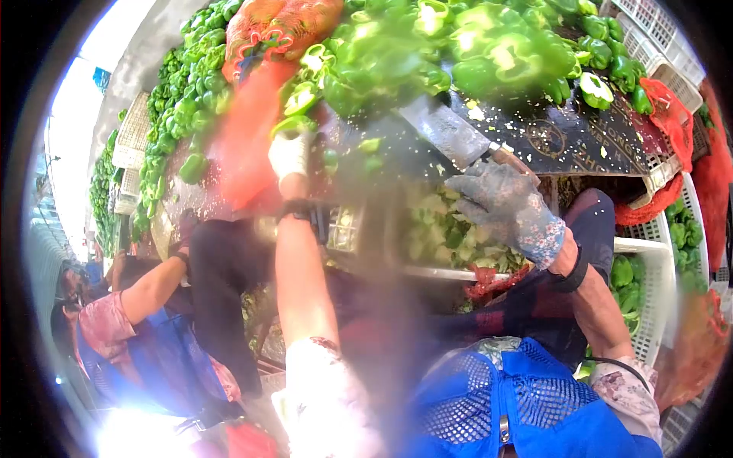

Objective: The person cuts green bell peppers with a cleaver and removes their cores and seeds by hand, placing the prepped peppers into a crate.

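My left hand (290, 159), in a white glove, reaches forward with its fingers closed on a green bell pepper (293, 124) beside the pile. A cleaver (447, 131) lies flat on the dark board (588, 145), its wooden handle pointing toward my right side. Just below that handle is my right hand (508, 204), in a grey patterned glove, fingers apart and pointing left. Whether it touches the handle I cannot tell. Cut and whole green peppers (511, 53) heap up behind the cleaver, partly blurred.
An orange-red mesh bag (279, 30) stands at the back, with red netting (256, 137) hanging left of my hand. Below the board is a container of leafy pepper scraps (458, 233). White crates (645, 267) with peppers stand at right. Another person (145, 328) sits at left.
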Demonstrator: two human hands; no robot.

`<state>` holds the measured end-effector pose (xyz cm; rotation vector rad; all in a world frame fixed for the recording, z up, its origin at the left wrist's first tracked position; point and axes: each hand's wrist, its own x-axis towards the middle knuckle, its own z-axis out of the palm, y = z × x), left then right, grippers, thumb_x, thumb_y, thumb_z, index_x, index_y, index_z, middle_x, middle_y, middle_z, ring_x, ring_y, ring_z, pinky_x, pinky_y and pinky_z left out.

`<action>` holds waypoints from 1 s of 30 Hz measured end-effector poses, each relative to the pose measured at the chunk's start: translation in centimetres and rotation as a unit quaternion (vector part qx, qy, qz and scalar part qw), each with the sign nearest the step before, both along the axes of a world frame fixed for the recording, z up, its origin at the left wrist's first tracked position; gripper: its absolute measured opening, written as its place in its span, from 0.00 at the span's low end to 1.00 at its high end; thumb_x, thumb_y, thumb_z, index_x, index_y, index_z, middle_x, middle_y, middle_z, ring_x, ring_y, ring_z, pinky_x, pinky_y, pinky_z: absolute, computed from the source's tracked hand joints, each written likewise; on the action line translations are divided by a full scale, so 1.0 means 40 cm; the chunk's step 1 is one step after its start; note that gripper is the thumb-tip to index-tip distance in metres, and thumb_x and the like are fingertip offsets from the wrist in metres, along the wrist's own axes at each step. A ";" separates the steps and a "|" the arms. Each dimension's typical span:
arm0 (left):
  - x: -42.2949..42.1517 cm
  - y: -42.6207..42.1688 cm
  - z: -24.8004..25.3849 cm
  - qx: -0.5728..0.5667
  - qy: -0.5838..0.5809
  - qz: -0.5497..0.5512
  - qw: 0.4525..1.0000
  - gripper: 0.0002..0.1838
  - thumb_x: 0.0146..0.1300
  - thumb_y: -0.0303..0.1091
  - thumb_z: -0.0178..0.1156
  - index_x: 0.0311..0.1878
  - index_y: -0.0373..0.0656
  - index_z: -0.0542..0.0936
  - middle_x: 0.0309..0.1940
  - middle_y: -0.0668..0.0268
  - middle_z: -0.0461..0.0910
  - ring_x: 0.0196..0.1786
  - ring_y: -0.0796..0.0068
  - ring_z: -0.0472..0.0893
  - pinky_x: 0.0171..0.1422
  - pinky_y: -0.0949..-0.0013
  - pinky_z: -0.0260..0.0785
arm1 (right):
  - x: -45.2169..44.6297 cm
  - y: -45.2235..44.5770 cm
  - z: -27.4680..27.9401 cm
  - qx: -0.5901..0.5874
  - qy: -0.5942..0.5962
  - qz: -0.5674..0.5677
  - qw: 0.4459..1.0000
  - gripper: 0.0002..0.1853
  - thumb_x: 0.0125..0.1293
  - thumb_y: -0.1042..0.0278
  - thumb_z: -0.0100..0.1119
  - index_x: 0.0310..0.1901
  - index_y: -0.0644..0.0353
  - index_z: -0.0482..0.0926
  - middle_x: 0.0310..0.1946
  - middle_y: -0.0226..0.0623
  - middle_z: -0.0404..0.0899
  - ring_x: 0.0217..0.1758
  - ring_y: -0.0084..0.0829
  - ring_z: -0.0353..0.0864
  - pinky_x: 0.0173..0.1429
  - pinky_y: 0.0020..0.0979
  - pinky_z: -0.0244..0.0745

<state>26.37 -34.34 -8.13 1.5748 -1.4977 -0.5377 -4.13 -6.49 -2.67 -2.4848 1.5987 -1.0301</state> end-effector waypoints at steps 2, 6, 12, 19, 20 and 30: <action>0.011 0.014 0.028 -0.059 -0.002 0.050 0.997 0.16 0.57 0.33 0.67 0.47 0.35 0.83 0.36 0.56 0.86 0.34 0.71 0.84 0.40 0.67 0.76 | 0.014 0.022 0.051 0.022 0.104 -0.021 0.994 0.15 0.60 0.67 0.66 0.49 0.53 0.83 0.42 0.38 0.83 0.46 0.43 0.82 0.55 0.41 0.78; 0.044 -0.054 0.060 -0.062 -0.331 0.053 0.940 0.20 0.57 0.40 0.65 0.51 0.41 0.82 0.45 0.49 0.84 0.48 0.50 0.84 0.53 0.57 0.75 | -0.016 0.039 -0.049 0.023 0.130 -0.020 0.991 0.15 0.60 0.64 0.66 0.49 0.53 0.83 0.43 0.38 0.83 0.46 0.42 0.82 0.52 0.42 0.79; 0.010 -0.087 0.042 0.024 -0.371 -0.043 0.927 0.24 0.54 0.43 0.68 0.55 0.47 0.81 0.46 0.53 0.84 0.49 0.56 0.83 0.55 0.60 0.73 | -0.014 0.059 -0.072 0.079 0.336 -0.056 0.937 0.14 0.59 0.65 0.67 0.48 0.54 0.83 0.40 0.39 0.82 0.45 0.43 0.82 0.48 0.42 0.79; 0.013 0.082 0.138 0.140 -0.052 -0.079 0.986 0.10 0.56 0.30 0.67 0.41 0.37 0.84 0.32 0.64 0.84 0.30 0.79 0.78 0.35 0.73 0.70 | 0.027 0.003 -0.006 0.050 0.015 0.028 0.998 0.10 0.61 0.67 0.65 0.44 0.56 0.83 0.37 0.39 0.82 0.41 0.41 0.83 0.45 0.39 0.80; -0.003 0.124 0.143 0.119 0.017 -0.105 0.987 0.09 0.56 0.28 0.66 0.40 0.36 0.84 0.31 0.64 0.84 0.30 0.79 0.78 0.35 0.72 0.71 | 0.048 -0.017 0.000 0.068 0.019 0.011 0.997 0.10 0.61 0.67 0.63 0.44 0.57 0.82 0.37 0.39 0.82 0.39 0.40 0.82 0.44 0.39 0.79; -0.239 0.523 0.158 0.085 0.266 -0.191 0.941 0.13 0.64 0.28 0.61 0.49 0.32 0.77 0.36 0.64 0.80 0.37 0.77 0.77 0.41 0.74 0.70 | 0.137 -0.069 0.033 -0.046 -0.060 -0.107 0.991 0.21 0.66 0.56 0.58 0.52 0.63 0.77 0.36 0.46 0.79 0.41 0.39 0.80 0.42 0.38 0.78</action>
